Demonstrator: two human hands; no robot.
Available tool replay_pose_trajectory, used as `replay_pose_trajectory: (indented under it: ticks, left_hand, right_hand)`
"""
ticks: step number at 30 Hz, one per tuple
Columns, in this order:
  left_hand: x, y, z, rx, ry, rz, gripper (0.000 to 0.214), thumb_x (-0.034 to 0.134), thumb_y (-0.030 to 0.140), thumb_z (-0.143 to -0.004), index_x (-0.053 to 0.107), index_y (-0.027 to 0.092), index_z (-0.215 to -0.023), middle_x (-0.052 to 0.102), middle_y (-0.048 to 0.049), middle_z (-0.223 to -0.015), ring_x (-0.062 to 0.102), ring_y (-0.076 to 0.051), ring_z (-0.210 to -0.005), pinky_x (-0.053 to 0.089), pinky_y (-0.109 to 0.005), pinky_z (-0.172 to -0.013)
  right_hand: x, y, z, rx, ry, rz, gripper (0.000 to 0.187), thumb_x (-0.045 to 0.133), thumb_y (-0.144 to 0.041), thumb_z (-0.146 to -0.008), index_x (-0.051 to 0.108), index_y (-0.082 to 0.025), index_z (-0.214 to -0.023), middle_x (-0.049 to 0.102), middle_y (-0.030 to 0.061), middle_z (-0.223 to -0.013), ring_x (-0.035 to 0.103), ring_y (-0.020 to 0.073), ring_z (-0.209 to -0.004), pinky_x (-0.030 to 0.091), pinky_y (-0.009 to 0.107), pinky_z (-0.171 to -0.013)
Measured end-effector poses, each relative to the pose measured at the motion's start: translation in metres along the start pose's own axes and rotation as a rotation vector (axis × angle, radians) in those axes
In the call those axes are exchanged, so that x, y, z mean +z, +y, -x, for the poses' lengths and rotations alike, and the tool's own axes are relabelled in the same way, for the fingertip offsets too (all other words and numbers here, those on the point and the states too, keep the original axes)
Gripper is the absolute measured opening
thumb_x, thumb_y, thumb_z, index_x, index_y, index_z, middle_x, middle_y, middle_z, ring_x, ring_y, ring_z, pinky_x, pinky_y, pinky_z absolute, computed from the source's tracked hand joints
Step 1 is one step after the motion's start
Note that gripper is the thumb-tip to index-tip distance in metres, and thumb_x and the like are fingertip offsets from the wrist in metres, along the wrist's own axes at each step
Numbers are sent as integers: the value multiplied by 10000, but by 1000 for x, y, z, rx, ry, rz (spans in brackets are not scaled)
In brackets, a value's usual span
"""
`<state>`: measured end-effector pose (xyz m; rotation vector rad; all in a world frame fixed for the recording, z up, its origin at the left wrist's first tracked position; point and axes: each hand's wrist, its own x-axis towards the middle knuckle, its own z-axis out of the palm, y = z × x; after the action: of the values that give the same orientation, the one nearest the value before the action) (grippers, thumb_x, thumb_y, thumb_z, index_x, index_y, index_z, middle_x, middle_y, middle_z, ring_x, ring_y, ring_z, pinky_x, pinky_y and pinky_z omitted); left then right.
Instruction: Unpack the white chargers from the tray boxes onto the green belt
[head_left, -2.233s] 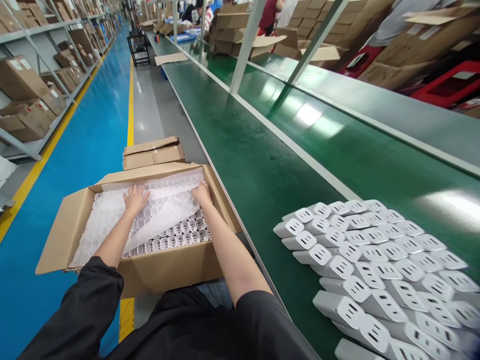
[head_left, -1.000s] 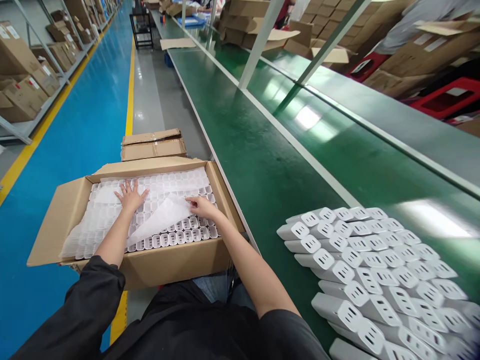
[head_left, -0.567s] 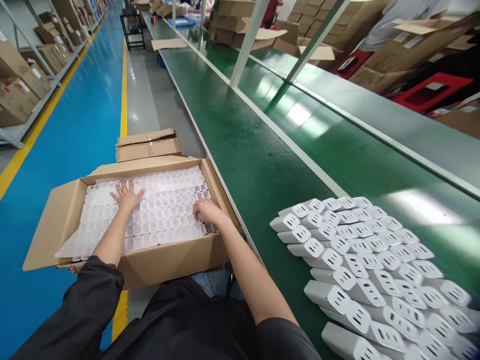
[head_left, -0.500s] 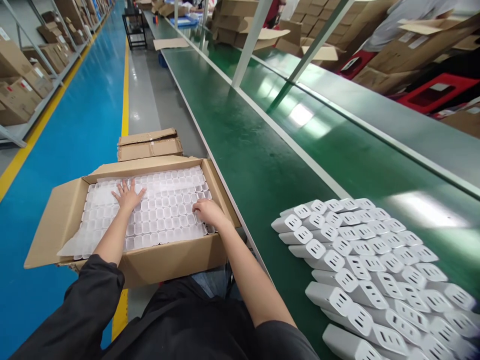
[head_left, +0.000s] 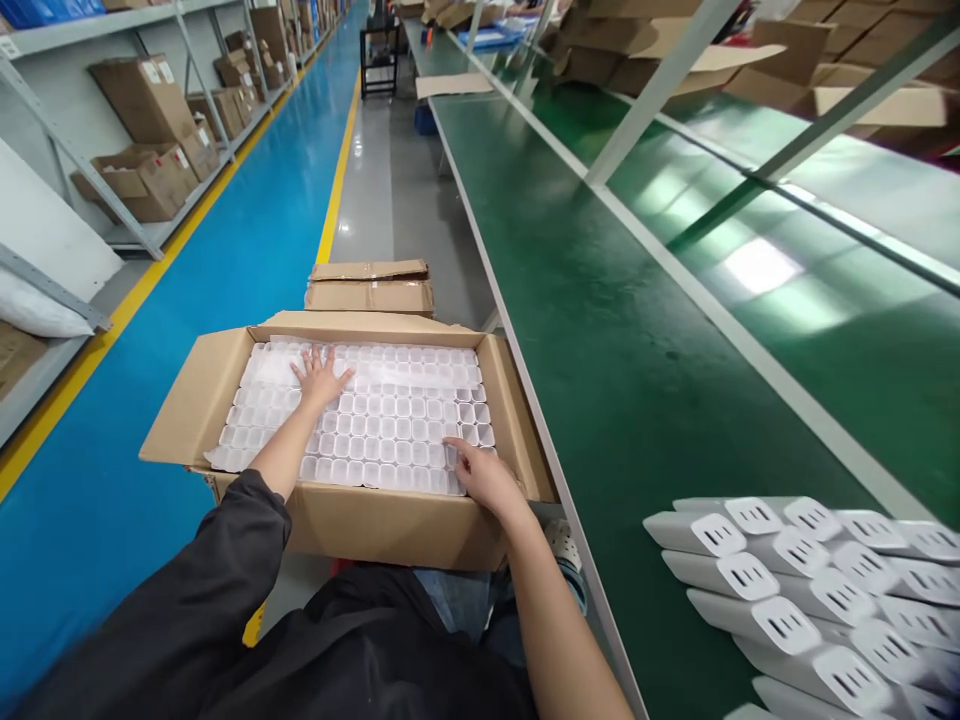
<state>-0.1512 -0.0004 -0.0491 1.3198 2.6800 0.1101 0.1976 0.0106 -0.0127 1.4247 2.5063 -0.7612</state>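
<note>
An open cardboard box [head_left: 225, 375] sits in front of me beside the green belt. A clear plastic tray sheet [head_left: 390, 415] lies flat over the white parts inside it. My left hand [head_left: 321, 377] rests on the sheet's far left part, fingers spread flat. At the sheet's near right corner my right hand [head_left: 484, 475] touches the edge, fingers extended and slightly curled, holding nothing I can see.
The green conveyor belt [head_left: 600, 330] runs along the right, with several white power adapters [head_left: 795, 590] piled at its near end. A closed carton [head_left: 369, 285] lies behind the box. Shelving with boxes [head_left: 142, 150] lines the blue aisle floor [head_left: 225, 260] on the left.
The lifted corner of the plastic sheet has been laid flat over the parts. My right hand slid to the near right corner. My view turned left, pushing the adapters to the lower right.
</note>
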Motion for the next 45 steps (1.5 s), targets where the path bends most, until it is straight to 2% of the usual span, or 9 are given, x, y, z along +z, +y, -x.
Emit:
replay_pose_trajectory:
  ticks: [4,9,14,19,23,28,33,45]
  left_hand:
    - [-1,0,0,4,-5,14,879,246,774,-867,213,244,-1568,73,-139,-1651,-9,-420,-1505,-25,-701,-1141]
    - [0,0,-1,-1,-14,28,871,243,769,-873,205,247,-1569,59,-145,-1651,-10,-420,-1505,-26,-698,-1142]
    - [-1,0,0,3,-7,16,859,245,761,-879,218,245,-1566,64,-141,-1652,4,-414,-1507,-21,-699,-1142]
    - [-3,1,0,3,6,8,836,247,742,-888,224,250,-1563,86,-152,-1649,24,-419,-1505,12,-700,-1145]
    - [-3,0,-1,9,11,7,831,242,737,-893,224,247,-1563,88,-158,-1647,20,-413,-1507,4,-700,-1144]
    - [-3,0,-3,-4,-8,9,866,208,765,-879,205,242,-1568,69,-150,-1651,-9,-415,-1507,-29,-702,-1137]
    - [-4,0,-4,6,-3,17,861,205,765,-877,218,246,-1565,78,-159,-1648,-8,-423,-1505,-14,-710,-1134]
    - [-9,-2,-5,8,-3,18,827,227,741,-894,228,250,-1560,86,-166,-1646,20,-415,-1507,-2,-712,-1131]
  right_hand:
    - [-2,5,-1,14,35,22,482,462,-91,-871,615,-244,-1302,725,77,-1030,665,209,-945,429,259,-760]
    - [1,-4,0,94,100,41,495,500,-322,-953,490,-173,-1425,659,148,-1186,659,263,-1018,466,316,-792]
    - [1,-8,-4,123,102,42,325,516,-255,-941,648,-222,-1236,686,107,-1177,670,236,-1003,468,299,-796]
    - [-2,-6,-13,147,125,22,251,507,-249,-939,713,-260,-1082,713,60,-1168,662,226,-1038,457,289,-811]
    - [-6,-7,-15,165,123,-9,265,501,-265,-935,711,-253,-1096,731,60,-1130,669,218,-1026,455,280,-811]
    - [-6,-14,-19,219,115,-44,322,509,-405,-942,699,-203,-1105,737,109,-1079,676,242,-991,458,290,-773]
    - [-6,-18,-25,232,109,-62,206,527,-316,-925,694,-227,-1005,747,64,-1008,679,211,-940,447,260,-733]
    - [-19,-13,-16,304,109,43,253,461,-205,-936,673,-168,-1069,727,144,-1020,682,269,-977,475,330,-789]
